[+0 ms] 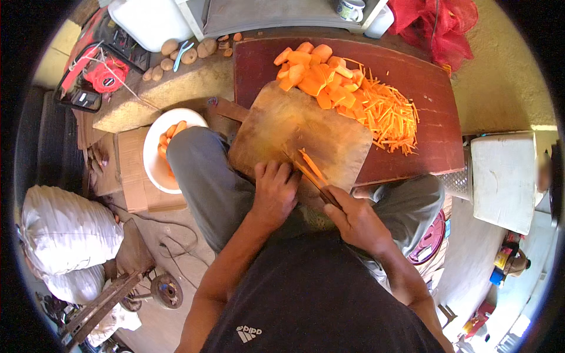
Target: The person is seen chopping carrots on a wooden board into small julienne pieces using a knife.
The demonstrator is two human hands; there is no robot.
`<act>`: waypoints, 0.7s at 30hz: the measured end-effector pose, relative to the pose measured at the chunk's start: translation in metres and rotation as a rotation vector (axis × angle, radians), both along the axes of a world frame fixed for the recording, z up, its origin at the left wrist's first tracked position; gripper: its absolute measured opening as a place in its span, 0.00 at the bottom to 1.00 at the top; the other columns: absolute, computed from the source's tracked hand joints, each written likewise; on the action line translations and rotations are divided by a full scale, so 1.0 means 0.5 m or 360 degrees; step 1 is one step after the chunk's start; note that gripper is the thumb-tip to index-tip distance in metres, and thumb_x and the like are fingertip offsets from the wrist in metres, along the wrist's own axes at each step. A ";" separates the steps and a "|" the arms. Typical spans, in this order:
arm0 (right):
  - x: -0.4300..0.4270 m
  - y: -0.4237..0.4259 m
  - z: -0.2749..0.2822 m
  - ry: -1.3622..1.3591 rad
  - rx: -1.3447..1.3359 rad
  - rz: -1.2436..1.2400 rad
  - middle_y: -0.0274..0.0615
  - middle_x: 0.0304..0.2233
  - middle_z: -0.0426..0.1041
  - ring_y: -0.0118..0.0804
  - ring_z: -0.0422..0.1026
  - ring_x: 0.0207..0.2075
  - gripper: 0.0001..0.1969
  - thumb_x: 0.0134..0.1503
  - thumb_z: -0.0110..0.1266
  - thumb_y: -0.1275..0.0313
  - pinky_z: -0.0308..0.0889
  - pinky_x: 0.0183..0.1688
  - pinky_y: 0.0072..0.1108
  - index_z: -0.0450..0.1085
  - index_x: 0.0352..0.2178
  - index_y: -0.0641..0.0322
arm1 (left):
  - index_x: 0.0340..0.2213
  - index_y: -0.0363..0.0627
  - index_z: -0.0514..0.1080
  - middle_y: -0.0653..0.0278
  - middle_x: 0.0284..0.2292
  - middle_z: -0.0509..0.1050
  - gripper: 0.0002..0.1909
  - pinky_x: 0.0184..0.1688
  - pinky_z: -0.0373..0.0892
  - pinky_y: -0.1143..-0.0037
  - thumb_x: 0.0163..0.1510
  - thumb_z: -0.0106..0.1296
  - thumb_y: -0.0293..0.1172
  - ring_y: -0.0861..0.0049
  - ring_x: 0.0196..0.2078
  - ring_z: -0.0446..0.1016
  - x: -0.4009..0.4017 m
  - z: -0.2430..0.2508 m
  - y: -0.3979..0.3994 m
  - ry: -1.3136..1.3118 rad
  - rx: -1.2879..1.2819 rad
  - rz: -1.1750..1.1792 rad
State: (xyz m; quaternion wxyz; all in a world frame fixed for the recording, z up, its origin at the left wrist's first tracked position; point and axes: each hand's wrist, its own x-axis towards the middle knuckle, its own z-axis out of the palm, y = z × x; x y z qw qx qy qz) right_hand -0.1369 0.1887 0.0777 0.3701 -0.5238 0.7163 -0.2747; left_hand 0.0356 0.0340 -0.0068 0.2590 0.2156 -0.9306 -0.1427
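My right hand (359, 218) grips a knife (311, 177) by its handle, with the blade pointing up and left over a wooden chopping board (304, 121). Thin carrot pieces (313, 165) lie right beside the blade. On the board's near edge rests my left hand (274, 189), fingers bent; whether something is under them is hidden. Thick carrot chunks and slices (315, 73) are heaped at the board's far edge, and a pile of carrot strips (390, 117) lies to their right on a dark red tabletop (435, 114).
A white basin (152, 132) with peeled carrots stands left of my knee on cardboard (132, 172). Potatoes (189, 56) and a light blue peeler (182, 55) sit on a ledge at the upper left. White sacks (70, 229) and a hand cart (145, 282) are at the lower left.
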 end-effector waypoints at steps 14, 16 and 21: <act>0.005 0.014 0.010 0.0017 0.0033 -0.0006 0.68 0.44 0.79 0.67 0.80 0.45 0.20 0.71 0.54 0.69 0.74 0.46 0.43 0.68 0.59 0.70 | 0.35 0.38 0.81 0.57 0.35 0.73 0.16 0.49 0.63 0.55 0.40 0.64 0.28 0.57 0.40 0.71 0.000 -0.012 0.002 0.0015 -0.0008 -0.0023; 0.010 -0.013 -0.022 0.0064 -0.0042 -0.0001 0.67 0.44 0.80 0.66 0.81 0.45 0.20 0.71 0.54 0.69 0.74 0.46 0.42 0.68 0.59 0.69 | 0.35 0.39 0.81 0.57 0.35 0.73 0.15 0.49 0.63 0.55 0.41 0.64 0.28 0.58 0.40 0.71 -0.007 -0.006 0.003 0.0019 -0.0019 -0.0046; 0.006 -0.049 -0.021 0.0077 -0.0046 0.0032 0.65 0.43 0.80 0.67 0.81 0.45 0.20 0.70 0.54 0.69 0.75 0.47 0.41 0.68 0.60 0.69 | 0.33 0.40 0.80 0.58 0.34 0.73 0.13 0.51 0.62 0.53 0.42 0.64 0.28 0.59 0.40 0.72 0.000 -0.018 -0.001 0.0043 -0.0029 -0.0019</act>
